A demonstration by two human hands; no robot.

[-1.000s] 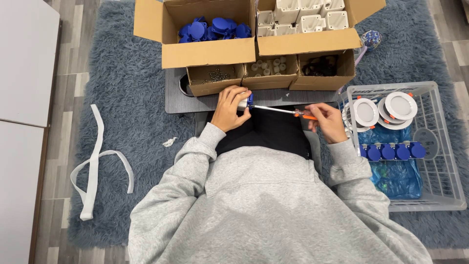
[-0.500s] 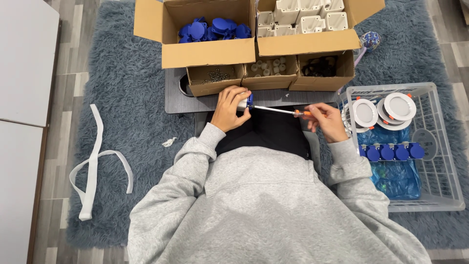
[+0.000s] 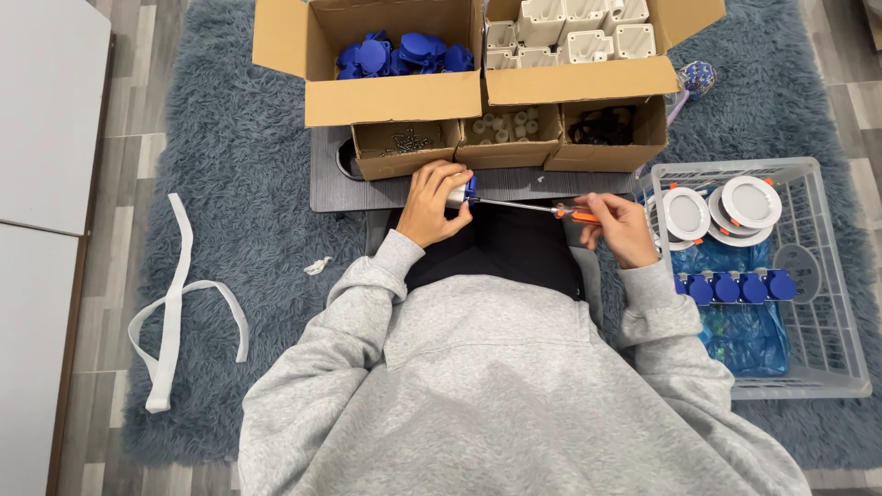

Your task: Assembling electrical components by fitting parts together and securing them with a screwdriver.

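Observation:
My left hand (image 3: 434, 202) is closed around a small white part with a blue cap (image 3: 462, 191), held above my lap at the edge of a grey board (image 3: 367, 188). My right hand (image 3: 621, 227) grips the orange handle of a screwdriver (image 3: 542, 209). Its thin metal shaft runs left, and the tip meets the blue-capped part. Grey sweatshirt sleeves cover both my arms.
Cardboard boxes stand ahead: blue caps (image 3: 400, 53), white housings (image 3: 570, 32), screws (image 3: 407, 140), small white pieces (image 3: 507, 124), black parts (image 3: 602, 129). A white wire basket (image 3: 827, 276) at right holds round white lamps (image 3: 721, 207) and blue-capped parts (image 3: 740, 287). A white strap (image 3: 175, 303) lies left on the blue-grey rug.

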